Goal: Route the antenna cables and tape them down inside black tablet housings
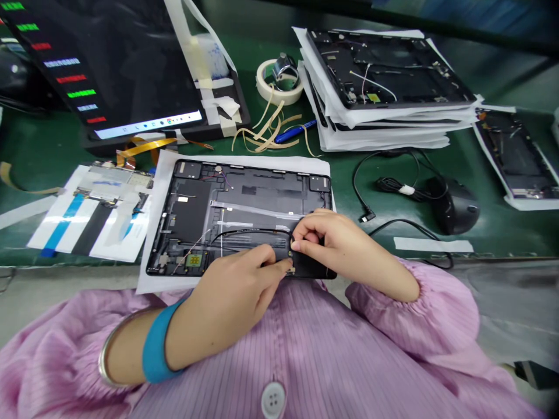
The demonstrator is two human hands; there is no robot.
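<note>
An open black tablet back shell point(275, 186) lies on a white sheet in front of me, its inside facing up with flat ribbons and thin wires. A thin black cable point(253, 231) curves across its lower half to my right fingertips. My right hand point(332, 238) is closed in a pinch at that cable's right end, over the shell's right side. Bent over the lower edge, my left hand point(240, 285) wears a blue wristband point(162, 343). Its fingers are pressed together near a small gold-coloured part at the lower right; what they hold, if anything, is hidden.
A tilted lit screen point(126, 64) stands at the back left, with a taped circuit assembly point(105, 198) before it. Behind are a tape roll point(266, 90), a blue pen point(294, 132) and stacked shells point(393, 75). A mouse point(454, 201) and cables point(393, 185) lie right.
</note>
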